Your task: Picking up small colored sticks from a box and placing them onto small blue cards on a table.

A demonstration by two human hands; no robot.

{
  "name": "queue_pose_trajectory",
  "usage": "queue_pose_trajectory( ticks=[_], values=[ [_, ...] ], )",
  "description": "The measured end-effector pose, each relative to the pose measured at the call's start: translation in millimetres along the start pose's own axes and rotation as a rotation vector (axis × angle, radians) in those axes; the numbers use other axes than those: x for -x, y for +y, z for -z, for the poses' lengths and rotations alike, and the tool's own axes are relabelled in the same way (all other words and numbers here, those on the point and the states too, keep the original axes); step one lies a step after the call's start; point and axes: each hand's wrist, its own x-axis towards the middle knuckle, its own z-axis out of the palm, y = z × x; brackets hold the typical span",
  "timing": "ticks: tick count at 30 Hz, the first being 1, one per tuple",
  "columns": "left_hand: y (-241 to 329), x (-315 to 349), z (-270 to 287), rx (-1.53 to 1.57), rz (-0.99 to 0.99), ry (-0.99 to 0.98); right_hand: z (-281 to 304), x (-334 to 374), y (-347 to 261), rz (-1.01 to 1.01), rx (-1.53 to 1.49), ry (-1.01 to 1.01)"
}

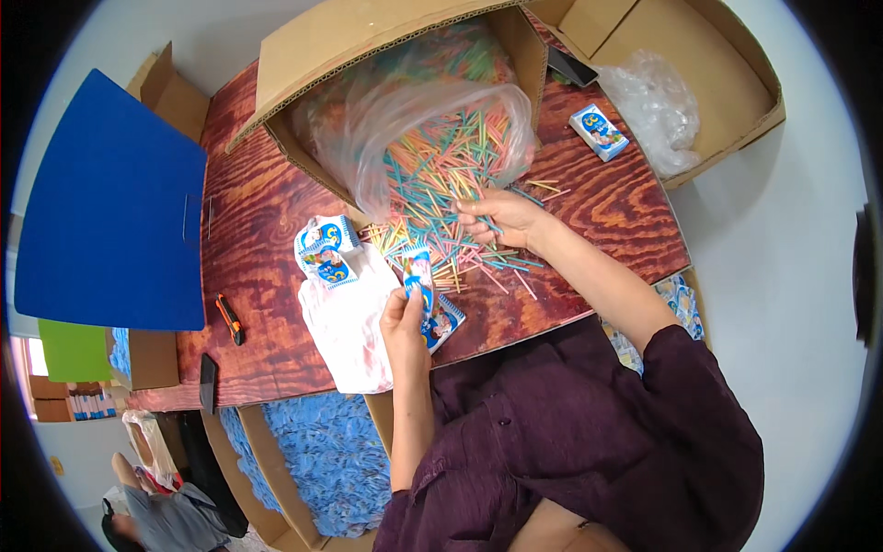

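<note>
Seen from head cam, looking down on a dark red wood-grain table (pixel 267 230).

L hand (pixel 405 322) was raised just above the table's near edge, fingers closed round a small blue printed packet (pixel 418 276), held upright w/ top end pointing away from the person. A second blue packet (pixel 444 322) sat just beside/under that hand, touching it; can't tell if it was gripped too or only lying on the table.

R hand (pixel 506 216) was reaching into the pile of coloured sticks (pixel 441 184), fingers curled and pinched on a few sticks at the pile's near edge. Grip closed on sticks, count not readable.

Sticks (green, orange, blue, pink, yellow) spilled out of a clear plastic bag (pixel 414 110) lying in a tipped cardboard box (pixel 368 37) at the table's far side; loose ones fanned out toward the person.

Also noted:
- more blue packets (pixel 326 253) on a white plastic bag (pixel 345 322), just L of the L hand
- one blue packet (pixel 598 132) alone, far R, near a crumpled clear bag (pixel 653 106) in a second carton (pixel 708 55)
- orange utility knife (pixel 230 319) near L table edge, well apart from both hands
- blue board (pixel 110 212) at far L
- box of blue items (pixel 322 451) below table, by person's L side
</note>
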Motion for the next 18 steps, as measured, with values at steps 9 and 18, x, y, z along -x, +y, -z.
queue_pose_trajectory(
  ticks=[9,18],
  values=[
    [11.1,-54.2,-26.9,0.155,-0.073,-0.169,-28.0,4.0,0.0,0.14,0.496,0.232],
    [7.3,-83.8,-56.9,0.141,-0.162,-0.193,-22.7,9.5,4.9,-0.017,0.226,-0.063]
  ],
)
